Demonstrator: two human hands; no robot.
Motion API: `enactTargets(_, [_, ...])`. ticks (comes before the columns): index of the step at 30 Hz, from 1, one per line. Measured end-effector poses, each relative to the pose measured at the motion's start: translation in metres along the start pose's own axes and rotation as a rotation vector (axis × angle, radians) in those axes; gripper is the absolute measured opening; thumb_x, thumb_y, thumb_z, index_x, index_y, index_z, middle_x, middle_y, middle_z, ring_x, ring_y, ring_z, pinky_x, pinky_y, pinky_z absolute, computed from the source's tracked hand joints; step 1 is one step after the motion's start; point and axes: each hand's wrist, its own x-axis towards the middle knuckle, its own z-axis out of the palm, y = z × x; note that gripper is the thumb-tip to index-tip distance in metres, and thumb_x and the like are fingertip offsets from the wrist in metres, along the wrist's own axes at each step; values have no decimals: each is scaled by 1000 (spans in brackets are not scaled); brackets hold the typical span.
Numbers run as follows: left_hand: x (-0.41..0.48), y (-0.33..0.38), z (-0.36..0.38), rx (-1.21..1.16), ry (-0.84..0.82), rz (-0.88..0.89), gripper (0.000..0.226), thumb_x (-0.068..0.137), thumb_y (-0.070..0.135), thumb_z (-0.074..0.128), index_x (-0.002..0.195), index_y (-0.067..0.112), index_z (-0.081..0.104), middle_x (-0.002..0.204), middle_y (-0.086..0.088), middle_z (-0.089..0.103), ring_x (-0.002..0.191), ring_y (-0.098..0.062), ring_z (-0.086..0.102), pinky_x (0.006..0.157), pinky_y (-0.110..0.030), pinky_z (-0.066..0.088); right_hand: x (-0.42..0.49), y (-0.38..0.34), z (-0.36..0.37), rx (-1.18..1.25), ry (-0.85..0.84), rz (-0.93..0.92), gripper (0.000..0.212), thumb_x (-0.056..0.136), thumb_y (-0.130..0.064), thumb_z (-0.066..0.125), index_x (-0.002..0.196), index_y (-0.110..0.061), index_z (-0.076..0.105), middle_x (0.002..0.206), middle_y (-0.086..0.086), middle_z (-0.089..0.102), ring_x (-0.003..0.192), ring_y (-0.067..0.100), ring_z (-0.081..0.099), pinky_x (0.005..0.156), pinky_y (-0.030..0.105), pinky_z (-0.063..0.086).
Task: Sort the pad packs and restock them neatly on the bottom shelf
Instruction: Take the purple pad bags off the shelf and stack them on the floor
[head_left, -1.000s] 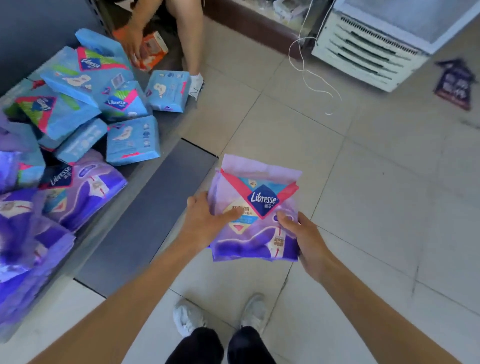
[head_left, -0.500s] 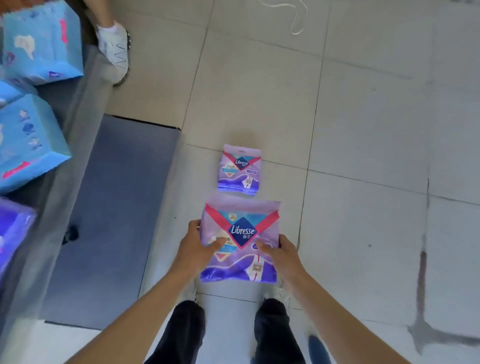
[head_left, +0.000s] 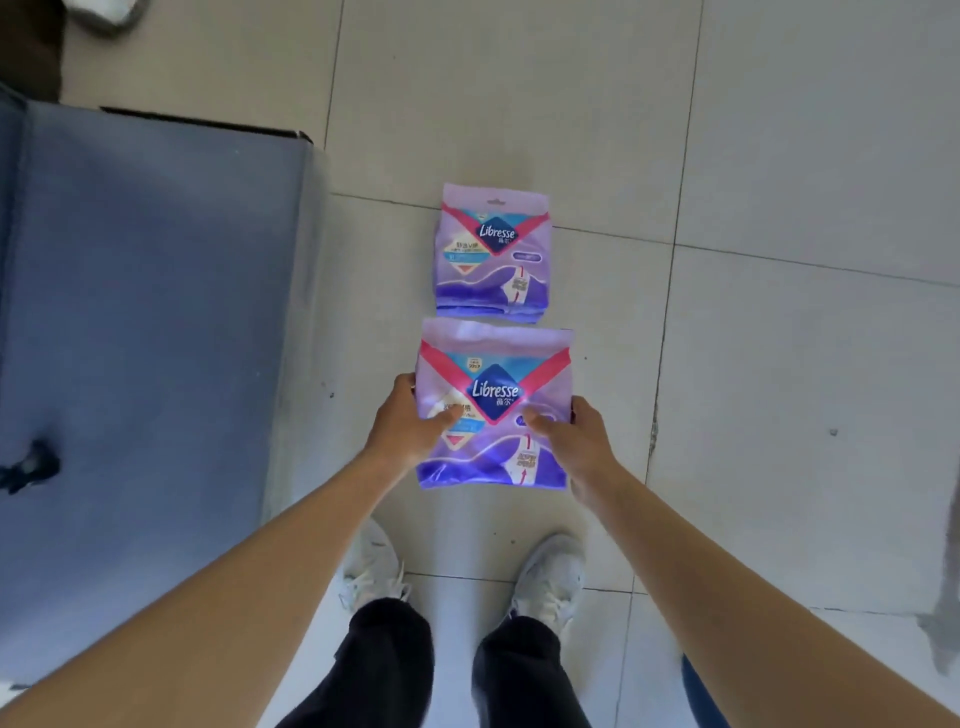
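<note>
Shows a purple pad pack (head_left: 493, 410) held flat over the tiled floor (head_left: 779, 364), printed face up, just short of a second purple pack (head_left: 491, 254) lying on the tiles ahead. Does not settle whether the held pack touches the tiles yet. Reads as a sorting step, like laid beside like, with restocking of the bottom shelf not yet begun.

Risks, as judged from here:
- May slip from the fingers, given glossy film and a hold at the side edges only.
- May land askew or overlap the lying pack, given the narrow gap between the two.
- May crease if squeezed harder, being soft by the look of it.
- May pick up dirt from bare tile close to the white shoes (head_left: 550, 571).

Leaves both packs apart from the grey-blue surface (head_left: 156, 338) at left (shelf base or mat, cannot tell which), so probably calls for a further carry.

Pose: grips the pack's left edge with the left hand (head_left: 402, 426), thumb across the printed face, fingers tucked behind and hidden. Grips the right edge with the right hand (head_left: 571, 439) in mirror fashion, thumb on top. Extends both forearms forward and down, roughly symmetrical, converging on the pack.
</note>
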Motion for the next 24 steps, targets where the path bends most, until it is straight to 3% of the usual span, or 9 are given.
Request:
enactTargets(6, [63, -24, 26, -1, 3, -19, 59, 85, 26, 71, 130, 8, 37, 121, -5, 58, 109, -25, 60, 79, -28, 45, 64, 24, 19, 25, 44, 40, 38, 74, -20, 78, 106, -7, 61, 101, 15, 71, 86, 32, 71, 83, 51, 57])
enactTargets(12, [94, -40, 41, 23, 13, -51, 52, 87, 24, 68, 124, 7, 35, 122, -9, 57, 108, -26, 60, 75, -27, 43, 102, 41, 32, -17, 60, 23, 55, 61, -34, 76, 107, -11, 59, 101, 11, 71, 84, 29, 72, 81, 51, 58])
enactTargets(16, [105, -42, 49, 111, -10, -56, 47, 89, 21, 65, 124, 6, 38, 125, -9, 57, 113, -28, 58, 79, -28, 43, 116, 44, 32, -52, 66, 0, 45, 77, -24, 75, 114, -9, 53, 107, 9, 69, 88, 28, 71, 83, 46, 58])
enactTargets(20, [98, -31, 54, 256, 10, -45, 41, 90, 10, 59, 124, 1, 38, 127, -16, 56, 113, -31, 57, 74, -27, 41, 129, 50, 24, -134, 81, 35, 43, 76, -28, 70, 113, -12, 54, 109, 10, 69, 88, 28, 71, 82, 48, 58])
enactTargets(24, [81, -8, 43, 327, 38, -65, 50, 89, 7, 60, 130, 0, 33, 130, -20, 51, 118, -33, 54, 80, -31, 44, 110, 32, 16, -295, 119, 47, 36, 85, -20, 64, 115, -10, 47, 121, 15, 61, 106, 34, 63, 94, 47, 51])
